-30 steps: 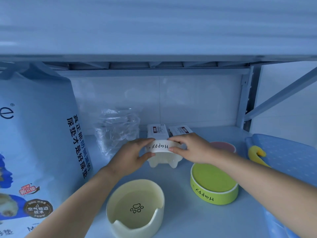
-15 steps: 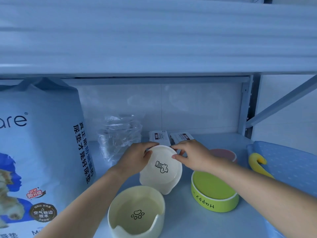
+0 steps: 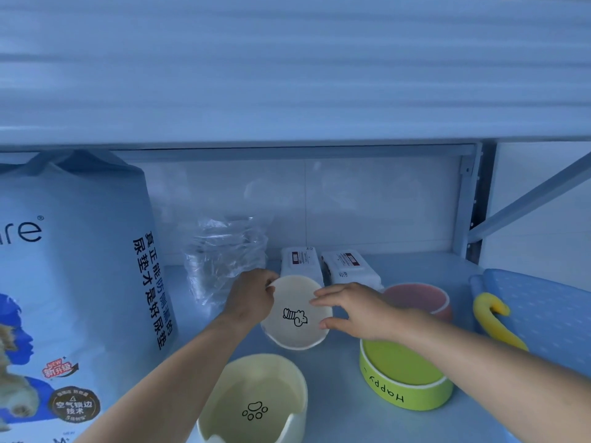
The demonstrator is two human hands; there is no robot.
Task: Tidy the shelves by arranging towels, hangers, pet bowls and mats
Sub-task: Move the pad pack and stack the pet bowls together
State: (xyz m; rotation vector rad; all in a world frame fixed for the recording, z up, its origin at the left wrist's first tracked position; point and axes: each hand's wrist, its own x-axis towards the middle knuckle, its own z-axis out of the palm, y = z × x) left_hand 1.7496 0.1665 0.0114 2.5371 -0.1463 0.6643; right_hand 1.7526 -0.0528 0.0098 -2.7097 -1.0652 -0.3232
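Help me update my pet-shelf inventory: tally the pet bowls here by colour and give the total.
white bowl: 1
pale yellow bowl: 1
green bowl: 1
pink bowl: 1
Total: 4

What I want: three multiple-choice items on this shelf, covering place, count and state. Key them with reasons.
1. The pink bowl stands: A behind the green bowl; B before it; C inside it.
2. Bowls in view: A two; B four; C six.
3. The white bowl is: A tipped up in the left hand; B upside down; C full of water.
Key: A, it shows past the green rim; B, those three plus the cream bowl; A, its inside faces the camera.
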